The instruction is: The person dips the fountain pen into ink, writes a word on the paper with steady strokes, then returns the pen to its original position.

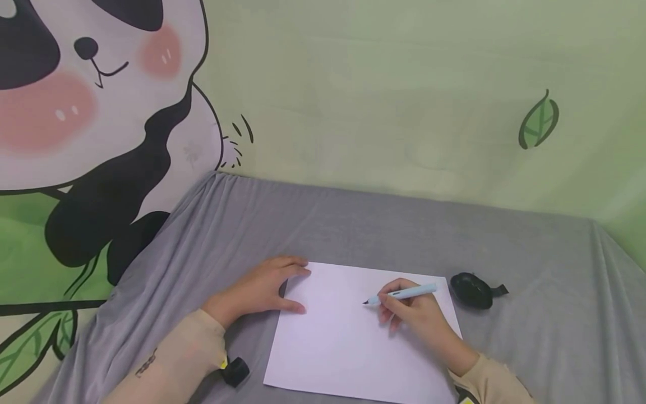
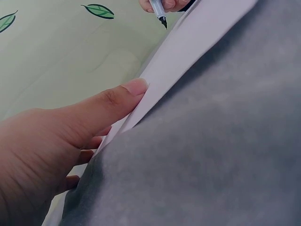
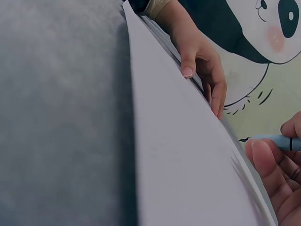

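A sheet of white paper (image 1: 333,348) lies on the grey cloth, and I see no marks on it. My left hand (image 1: 262,285) rests at its upper left corner, fingers spread and relaxed. In the left wrist view the left thumb (image 2: 115,101) lies on the paper's edge. Over the right half of the sheet, my right hand (image 1: 416,314) pinches a light blue pen (image 1: 419,290) between thumb and fingers. The pen's dark tip points left, close over the paper; in the right wrist view the pen (image 3: 282,142) shows its pointed black nib.
Just right of the paper sits a black oval object (image 1: 471,290) with a short tab. Grey cloth (image 1: 353,219) covers the surface and hangs in folds at the left. Behind stands a pale green wall (image 1: 378,101) with a painted panda and a leaf.
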The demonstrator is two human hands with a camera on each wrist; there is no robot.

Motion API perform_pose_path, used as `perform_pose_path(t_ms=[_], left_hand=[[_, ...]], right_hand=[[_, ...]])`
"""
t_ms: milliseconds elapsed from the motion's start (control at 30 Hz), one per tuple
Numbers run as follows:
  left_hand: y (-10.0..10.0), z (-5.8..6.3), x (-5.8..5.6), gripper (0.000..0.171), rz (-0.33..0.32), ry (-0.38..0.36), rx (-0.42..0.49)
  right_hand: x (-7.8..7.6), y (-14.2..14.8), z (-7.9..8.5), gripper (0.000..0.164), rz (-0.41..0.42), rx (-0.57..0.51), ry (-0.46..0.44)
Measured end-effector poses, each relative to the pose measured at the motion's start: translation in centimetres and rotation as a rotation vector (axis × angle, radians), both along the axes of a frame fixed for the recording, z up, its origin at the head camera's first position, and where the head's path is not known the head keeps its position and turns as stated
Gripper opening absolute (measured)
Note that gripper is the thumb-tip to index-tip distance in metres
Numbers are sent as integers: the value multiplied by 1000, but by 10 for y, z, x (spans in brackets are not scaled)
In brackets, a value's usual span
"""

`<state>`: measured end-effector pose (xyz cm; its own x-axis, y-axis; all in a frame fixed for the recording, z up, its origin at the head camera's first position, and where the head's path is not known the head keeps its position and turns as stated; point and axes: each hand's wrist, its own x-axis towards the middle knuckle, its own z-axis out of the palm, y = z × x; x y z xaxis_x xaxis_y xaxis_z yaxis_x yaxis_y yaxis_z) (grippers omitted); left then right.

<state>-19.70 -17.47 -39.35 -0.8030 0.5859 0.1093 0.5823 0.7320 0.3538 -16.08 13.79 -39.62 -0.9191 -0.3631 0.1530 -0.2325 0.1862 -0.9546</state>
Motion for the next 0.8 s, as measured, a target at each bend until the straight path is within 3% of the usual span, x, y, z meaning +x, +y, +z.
perform_pose_path(t_ms=[800], left_hand=[[0, -2, 0, 70, -12, 9, 11]], right_hand=[[-2, -1, -9, 15, 9, 21, 60]])
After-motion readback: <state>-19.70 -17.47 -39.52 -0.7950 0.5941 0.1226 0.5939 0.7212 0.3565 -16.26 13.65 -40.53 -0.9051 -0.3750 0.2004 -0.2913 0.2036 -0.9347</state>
